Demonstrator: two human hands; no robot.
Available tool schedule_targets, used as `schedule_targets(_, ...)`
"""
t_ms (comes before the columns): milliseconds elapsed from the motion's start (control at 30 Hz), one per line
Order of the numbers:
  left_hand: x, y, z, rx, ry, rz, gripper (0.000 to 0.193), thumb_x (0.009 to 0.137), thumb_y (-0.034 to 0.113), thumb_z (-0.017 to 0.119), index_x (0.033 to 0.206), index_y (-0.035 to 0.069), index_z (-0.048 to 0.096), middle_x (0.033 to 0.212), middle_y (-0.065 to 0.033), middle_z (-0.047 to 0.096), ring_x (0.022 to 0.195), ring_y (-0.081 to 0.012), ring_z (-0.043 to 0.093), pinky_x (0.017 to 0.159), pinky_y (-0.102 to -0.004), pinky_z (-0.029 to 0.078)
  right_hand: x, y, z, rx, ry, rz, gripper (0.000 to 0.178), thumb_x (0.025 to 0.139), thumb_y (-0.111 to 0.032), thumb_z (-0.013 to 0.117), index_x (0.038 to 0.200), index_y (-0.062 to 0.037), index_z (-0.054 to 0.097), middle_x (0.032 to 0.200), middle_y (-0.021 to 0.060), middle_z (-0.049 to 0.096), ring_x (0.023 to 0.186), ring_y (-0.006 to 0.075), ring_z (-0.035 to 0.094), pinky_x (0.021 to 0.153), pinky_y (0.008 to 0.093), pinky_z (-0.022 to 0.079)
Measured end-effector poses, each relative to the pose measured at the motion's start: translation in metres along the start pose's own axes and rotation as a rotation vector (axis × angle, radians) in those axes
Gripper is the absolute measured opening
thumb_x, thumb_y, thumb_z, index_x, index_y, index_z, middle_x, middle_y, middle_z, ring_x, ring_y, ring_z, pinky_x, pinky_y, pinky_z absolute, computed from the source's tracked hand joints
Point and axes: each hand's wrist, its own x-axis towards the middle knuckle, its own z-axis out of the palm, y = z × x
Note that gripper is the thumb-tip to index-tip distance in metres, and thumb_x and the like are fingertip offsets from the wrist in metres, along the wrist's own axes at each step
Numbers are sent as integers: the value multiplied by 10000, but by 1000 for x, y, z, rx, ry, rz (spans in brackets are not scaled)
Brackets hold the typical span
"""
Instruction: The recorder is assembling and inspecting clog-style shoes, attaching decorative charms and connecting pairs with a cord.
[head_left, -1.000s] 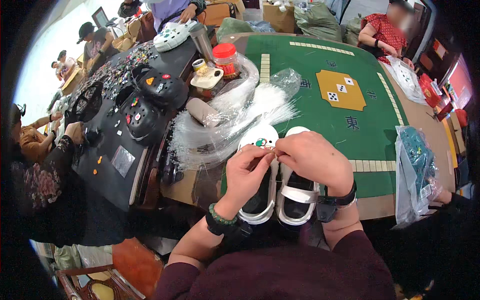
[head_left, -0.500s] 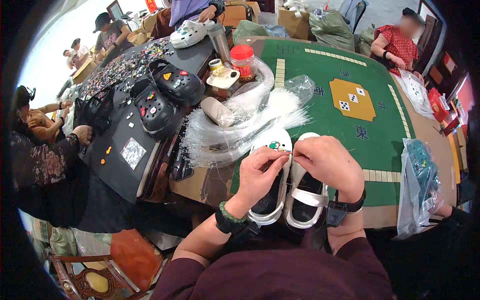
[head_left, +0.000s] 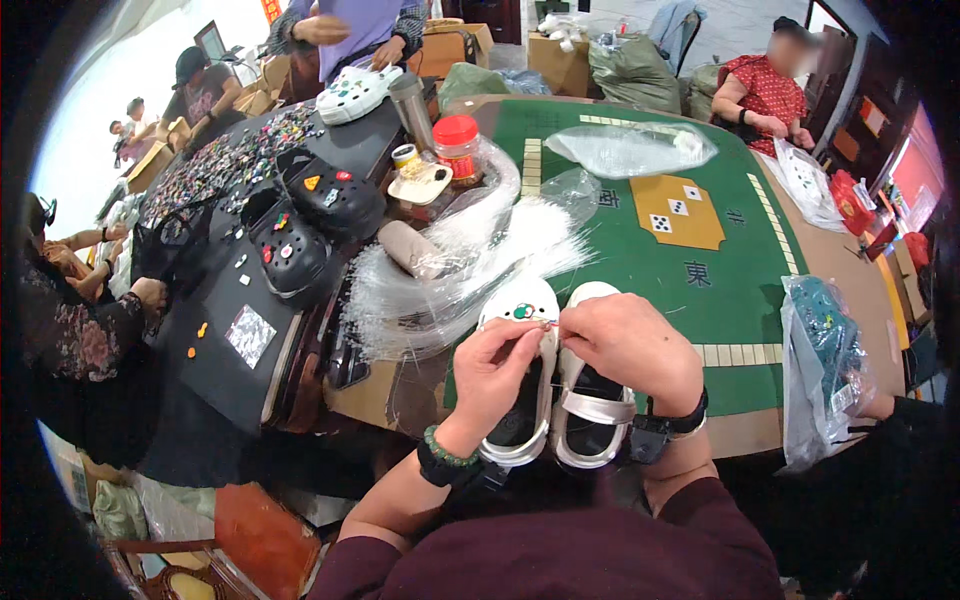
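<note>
- The right white clog (head_left: 598, 408) stands just right of the left white clog (head_left: 520, 291), heels toward the body; both could skid if a wrist pushes down on their straps.
- The left hand (head_left: 490, 372) is over the left white clog's opening, thumb and forefinger pinched on a small piece (head_left: 546, 325); a slack pinch could drop it into the shoe.
- The right hand (head_left: 645, 345), right of the left white clog, has its fingertips drawn in beside that piece; whether they grip it, I cannot tell. Pulling unevenly against the other hand could flick it away.
- The green-and-white charm (head_left: 524, 312) sits on the left white clog's toe, near the fingertips; a knuckle might knock it askew.
- Beyond that toe, the clear strands (head_left: 525, 225) fan out loosely; a brushing sleeve or shoe could tangle or scatter them.
- Farther beyond the left white clog, to its left, the red-lidded jar (head_left: 457, 140) stands close to the strands' wrapping; a tug on the plastic might topple it.
</note>
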Motion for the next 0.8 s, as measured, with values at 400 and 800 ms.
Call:
schedule_targets(400, 0, -7, -2, 52, -6, 52, 99, 880, -7, 718, 977, -16, 737, 813, -51, 664, 691, -92, 580, 611, -230, 449, 3, -8, -4, 7, 24, -64, 101, 855, -106, 605, 850, -9, 630, 798, 186, 668, 788, 369, 670, 684, 463, 524)
schedule_targets(800, 1, -8, -2, 58, -48, 25, 77, 934, -43, 624, 971, -29, 691, 823, -38, 632, 705, -84, 566, 621, -223, 449, 4, -3, -10, 7, 30, -77, 130, 877, -150, 622, 841, -25, 618, 786, 153, 654, 760, 358, 657, 666, 455, 506)
